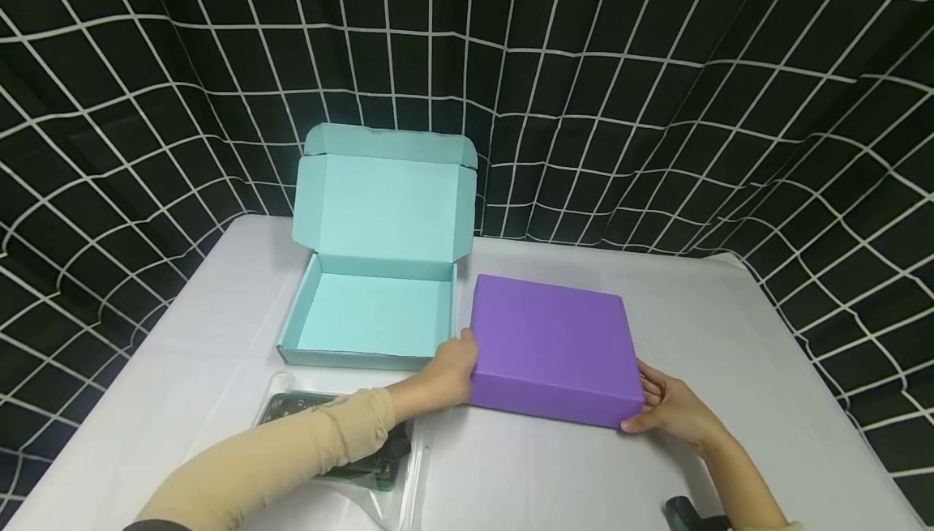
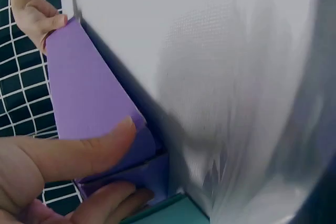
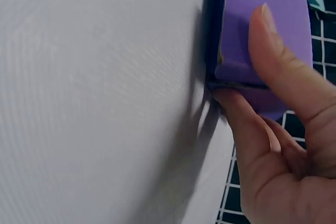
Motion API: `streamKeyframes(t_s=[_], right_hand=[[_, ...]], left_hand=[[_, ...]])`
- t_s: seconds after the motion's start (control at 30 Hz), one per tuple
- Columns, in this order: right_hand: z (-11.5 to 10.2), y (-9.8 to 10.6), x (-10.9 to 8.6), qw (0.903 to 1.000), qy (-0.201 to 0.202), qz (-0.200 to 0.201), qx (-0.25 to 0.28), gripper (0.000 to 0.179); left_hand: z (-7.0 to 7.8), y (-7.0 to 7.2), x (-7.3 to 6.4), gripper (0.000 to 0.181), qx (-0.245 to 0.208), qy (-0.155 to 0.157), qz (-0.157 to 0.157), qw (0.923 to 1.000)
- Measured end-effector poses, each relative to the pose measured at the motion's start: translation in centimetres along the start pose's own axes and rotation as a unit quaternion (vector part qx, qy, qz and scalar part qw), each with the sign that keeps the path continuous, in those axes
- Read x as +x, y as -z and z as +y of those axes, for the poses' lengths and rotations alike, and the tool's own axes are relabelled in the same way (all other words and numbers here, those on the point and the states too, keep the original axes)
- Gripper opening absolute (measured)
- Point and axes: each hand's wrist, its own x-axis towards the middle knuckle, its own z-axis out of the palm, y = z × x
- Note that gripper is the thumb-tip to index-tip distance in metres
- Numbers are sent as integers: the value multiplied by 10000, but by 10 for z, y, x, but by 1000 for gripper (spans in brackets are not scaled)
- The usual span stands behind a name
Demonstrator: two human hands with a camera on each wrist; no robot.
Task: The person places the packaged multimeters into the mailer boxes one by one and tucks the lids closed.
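Note:
A closed purple cardboard box (image 1: pixel 554 344) sits on the white table, its front right corner turned toward me. My left hand (image 1: pixel 454 369) holds its left end; in the left wrist view the thumb (image 2: pixel 113 142) lies over the purple cardboard and the other fingers are at the end wall. At the front right corner my right hand (image 1: pixel 674 411) grips the box. The right wrist view shows that thumb (image 3: pixel 268 38) on one face, with fingers against the end wall below it. To the left stands a teal cardboard box (image 1: pixel 387 207), lid raised, nothing inside.
A clear plastic package (image 1: pixel 412 474) with a dark green, circuit-patterned item lies at the front left, partly hidden under my left sleeve (image 1: pixel 292 450). A dark object (image 1: pixel 689 515) lies beside my right forearm. Black curtain (image 1: pixel 584 93) with white grid lines surrounds the table.

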Motion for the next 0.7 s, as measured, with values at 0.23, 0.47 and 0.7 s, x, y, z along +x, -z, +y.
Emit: streamKeyframes(t_s=[0.23,0.47,0.7], right_hand=[[0,-6,3,9986,-155,416,-277,101],[-5,-10,4,9952,-338,655,-649,98],[-6,-12,6,9906,-406,863,-980,97]], left_hand=[[-1,-6,0,29,455,-375,708,9957],[-5,-11,1,31,610,-457,1100,9910],[-8,-14,1,31,571,-525,1279,9887]])
